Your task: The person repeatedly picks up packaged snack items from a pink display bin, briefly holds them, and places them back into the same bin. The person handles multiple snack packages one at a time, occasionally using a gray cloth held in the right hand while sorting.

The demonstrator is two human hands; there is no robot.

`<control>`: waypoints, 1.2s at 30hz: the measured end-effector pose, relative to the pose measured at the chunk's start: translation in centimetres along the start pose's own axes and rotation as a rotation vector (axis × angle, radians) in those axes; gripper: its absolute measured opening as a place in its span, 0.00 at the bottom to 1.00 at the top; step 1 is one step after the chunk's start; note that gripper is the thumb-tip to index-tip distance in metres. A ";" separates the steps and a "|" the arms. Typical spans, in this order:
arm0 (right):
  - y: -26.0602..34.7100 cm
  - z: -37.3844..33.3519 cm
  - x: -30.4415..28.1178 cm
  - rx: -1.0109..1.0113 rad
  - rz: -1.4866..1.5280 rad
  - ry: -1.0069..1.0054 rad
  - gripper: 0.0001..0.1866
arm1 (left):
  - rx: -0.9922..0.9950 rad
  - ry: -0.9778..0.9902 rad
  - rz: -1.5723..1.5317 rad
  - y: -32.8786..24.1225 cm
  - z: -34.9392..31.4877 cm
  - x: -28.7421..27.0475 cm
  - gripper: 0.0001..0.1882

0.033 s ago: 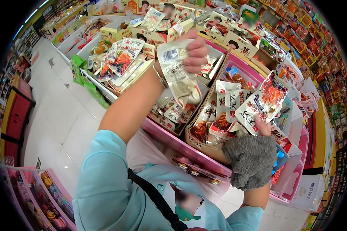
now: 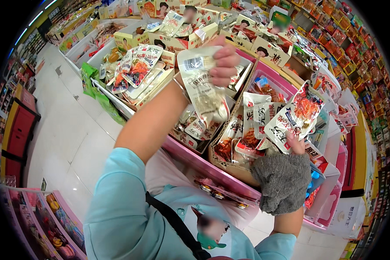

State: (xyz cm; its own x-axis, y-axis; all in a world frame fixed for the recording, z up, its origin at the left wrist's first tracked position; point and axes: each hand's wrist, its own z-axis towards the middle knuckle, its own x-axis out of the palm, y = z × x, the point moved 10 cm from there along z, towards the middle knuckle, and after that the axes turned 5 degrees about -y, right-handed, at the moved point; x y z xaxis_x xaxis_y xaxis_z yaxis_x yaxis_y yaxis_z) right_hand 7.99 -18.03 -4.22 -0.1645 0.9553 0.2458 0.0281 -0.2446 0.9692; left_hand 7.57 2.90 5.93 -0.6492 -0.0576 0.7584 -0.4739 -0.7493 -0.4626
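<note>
My left hand is closed on the edge of a white snack pouch, its barcode side up and a clear lower part showing pale contents. It hangs over a box of similar pouches. On the right, my right hand grips the lower edge of a white snack packet printed with a picture of red-brown food. A grey cloth covers most of this hand and the wrist, so only some fingers show. Beneath that packet, a cardboard box holds several upright white packets.
A pink display bin surrounds the boxes. To the left stands a white bin of more pouches with a green bag at its side. Yellow cartons line the back. Packed shelves rise at the right; pale floor tiles lie left.
My left hand and its pouch have shifted slightly right and down. My right hand and its packet look nearly unchanged.
</note>
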 end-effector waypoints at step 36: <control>-0.6 0.1 -0.9 0.028 -0.027 0.007 0.38 | 0.445 -0.841 1.510 -2.1 -2.2 -2.3 0.16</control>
State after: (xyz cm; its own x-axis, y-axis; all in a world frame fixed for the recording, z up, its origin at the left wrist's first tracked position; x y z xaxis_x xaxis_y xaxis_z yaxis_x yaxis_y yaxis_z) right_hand 8.20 -18.69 -5.00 -0.1721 0.9602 0.2198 0.0517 -0.2141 0.9755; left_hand 8.77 6.05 4.18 0.1907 -0.9774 -0.0917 0.4597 0.1715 -0.8714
